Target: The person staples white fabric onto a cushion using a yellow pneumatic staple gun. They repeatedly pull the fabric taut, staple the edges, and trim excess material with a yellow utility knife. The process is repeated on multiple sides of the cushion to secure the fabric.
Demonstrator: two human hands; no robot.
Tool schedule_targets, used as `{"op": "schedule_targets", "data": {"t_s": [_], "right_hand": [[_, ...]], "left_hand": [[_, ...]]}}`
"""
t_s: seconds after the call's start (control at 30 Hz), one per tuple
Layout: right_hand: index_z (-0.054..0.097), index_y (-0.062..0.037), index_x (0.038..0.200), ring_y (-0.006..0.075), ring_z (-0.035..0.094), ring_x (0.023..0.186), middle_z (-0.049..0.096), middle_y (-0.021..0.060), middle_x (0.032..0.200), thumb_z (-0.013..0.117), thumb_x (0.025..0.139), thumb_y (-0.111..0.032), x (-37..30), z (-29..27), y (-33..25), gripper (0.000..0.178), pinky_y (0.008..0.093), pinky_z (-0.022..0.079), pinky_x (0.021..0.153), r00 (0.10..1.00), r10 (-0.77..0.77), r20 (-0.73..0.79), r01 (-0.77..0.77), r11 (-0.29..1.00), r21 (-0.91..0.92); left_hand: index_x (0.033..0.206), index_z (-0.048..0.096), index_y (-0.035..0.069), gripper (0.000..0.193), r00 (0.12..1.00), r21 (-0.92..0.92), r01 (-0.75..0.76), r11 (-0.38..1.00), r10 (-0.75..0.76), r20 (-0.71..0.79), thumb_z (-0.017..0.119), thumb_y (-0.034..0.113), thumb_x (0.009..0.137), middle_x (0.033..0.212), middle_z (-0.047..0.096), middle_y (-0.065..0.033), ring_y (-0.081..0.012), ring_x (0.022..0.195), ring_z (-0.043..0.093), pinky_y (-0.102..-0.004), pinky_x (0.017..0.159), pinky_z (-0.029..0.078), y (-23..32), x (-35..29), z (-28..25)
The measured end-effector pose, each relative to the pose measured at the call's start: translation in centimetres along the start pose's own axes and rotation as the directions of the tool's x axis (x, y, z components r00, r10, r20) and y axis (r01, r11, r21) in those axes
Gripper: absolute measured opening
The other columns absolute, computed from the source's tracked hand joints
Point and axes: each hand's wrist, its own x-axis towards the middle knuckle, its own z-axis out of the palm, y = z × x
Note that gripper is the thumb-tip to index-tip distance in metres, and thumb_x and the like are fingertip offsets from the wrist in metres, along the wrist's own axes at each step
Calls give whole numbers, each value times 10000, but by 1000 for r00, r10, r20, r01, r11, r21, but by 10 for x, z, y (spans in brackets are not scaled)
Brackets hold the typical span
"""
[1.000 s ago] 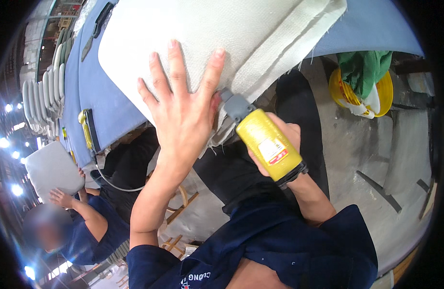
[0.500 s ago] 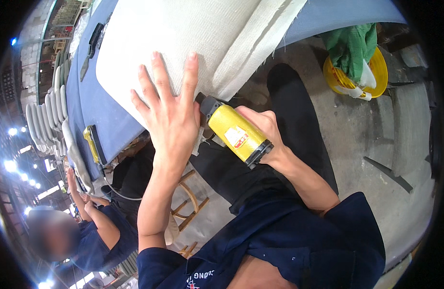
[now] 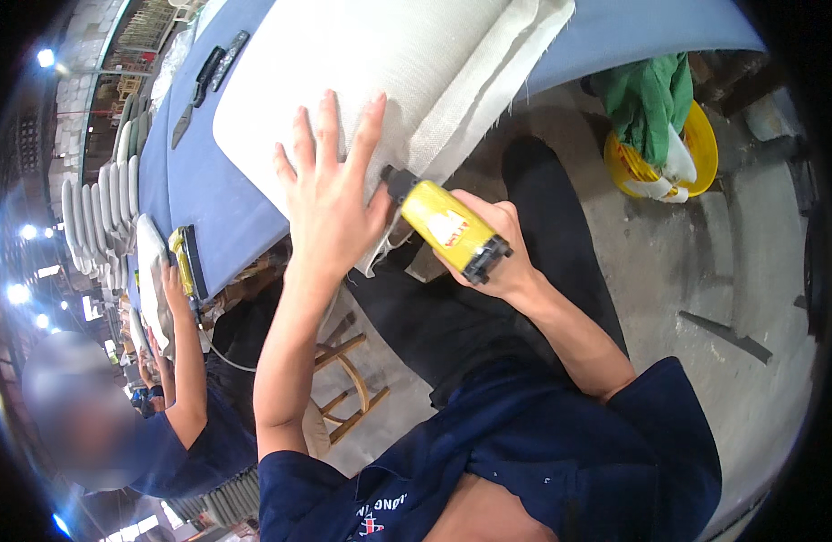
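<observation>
A white woven fabric cover point(image 3: 362, 63) lies over a broad, flat piece with a rounded corner, its loose frayed edge hanging along the near right side. My left hand point(image 3: 334, 203) presses flat on this fabric with fingers spread. In my right hand point(image 3: 501, 235) is a yellow and black staple gun point(image 3: 447, 221), gripped with the fingers wrapped round its handle. The gun's black nose is at the fabric's near edge, close beside my left thumb. Whether the nose touches the fabric I cannot tell.
Under the fabric is a blue-covered table point(image 3: 217, 194), bearing a black-handled blade point(image 3: 196, 95) and a second yellow staple gun point(image 3: 183, 257) with a hose. A co-worker point(image 3: 185, 397) works at left near stacked grey cushions point(image 3: 104, 212). At right stands a yellow bucket point(image 3: 705, 163) with green cloth.
The covered piece and my left hand appear slightly further right. The staple gun's nose stays by my left thumb. The co-worker's arm has reached up toward a pale cushion.
</observation>
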Motion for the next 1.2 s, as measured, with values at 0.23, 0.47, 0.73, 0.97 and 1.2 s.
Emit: {"op": "schedule_targets", "data": {"t_s": [0.23, 0.47, 0.73, 0.97, 1.2], "right_hand": [[670, 66, 1116, 316, 768, 792, 755, 193, 910, 851, 744, -119, 4, -7, 9, 453, 330, 572, 705, 999, -37, -6, 37, 993, -114], [672, 55, 1168, 314, 764, 837, 770, 181, 970, 869, 719, -139, -3, -4, 14, 527, 347, 556, 752, 998, -57, 12, 58, 966, -253], [678, 42, 1097, 317, 766, 778, 751, 175, 889, 843, 761, -116, 5, -5, 5, 407, 322, 553, 694, 999, 20, 28, -19, 999, -43], [685, 17, 1065, 249, 782, 740, 740, 121, 825, 828, 740, -82, -8, 4, -14, 369, 268, 556, 645, 986, 147, 75, -153, 984, 86], [663, 47, 1142, 259, 745, 685, 720, 177, 844, 830, 791, -109, -6, 8, -7, 419, 303, 543, 642, 988, 95, 117, -109, 987, 116]], "left_hand": [[1610, 467, 226, 538, 975, -231, 201, 952, -218, -46, 370, 442, 1127, 1697, 348, -201, -483, 1568, 265, -639, 1263, 163, -105, -6, 19], [1646, 394, 285, 529, 958, -8, 276, 961, -276, -73, 337, 441, 1143, 1693, 341, -206, -518, 1561, 248, -687, 1242, 174, -17, -21, 15], [1622, 427, 318, 692, 976, 82, 204, 975, -197, -92, 698, 375, 987, 1687, 320, -202, -581, 1486, 296, -838, 1075, 281, 7, -25, 23], [1653, 353, 254, 870, 991, 81, 133, 988, -133, -9, 783, 238, 898, 1704, 278, -205, -566, 1505, 271, -827, 1084, 273, 2, -25, 17], [1643, 279, 16, 932, 986, 122, 167, 978, -165, -20, 778, 280, 901, 1710, 264, -239, -467, 1545, 297, -762, 1150, 256, 4, -25, 19]]}}
